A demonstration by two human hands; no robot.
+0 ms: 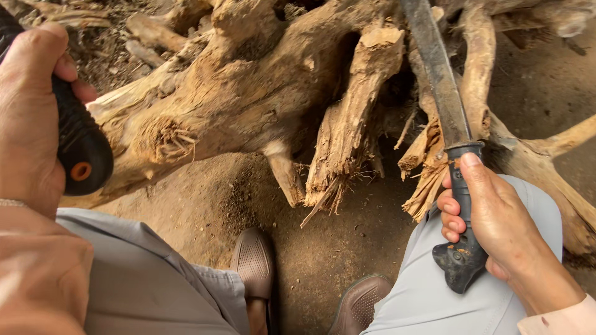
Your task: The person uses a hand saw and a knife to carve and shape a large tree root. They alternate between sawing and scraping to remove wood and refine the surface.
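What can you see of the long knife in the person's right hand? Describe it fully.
The long knife has a dark, worn, straight metal blade running up and out of the top of the picture. Its black moulded handle ends in a flared, dirt-scuffed pommel. The right hand wraps the handle, thumb along it. The blade lies against the splintered root wood.

Soft, warm daylight falls evenly with faint shadows under the tree roots (261, 93), while the near left hand (28, 118) and sleeve look slightly blurred.
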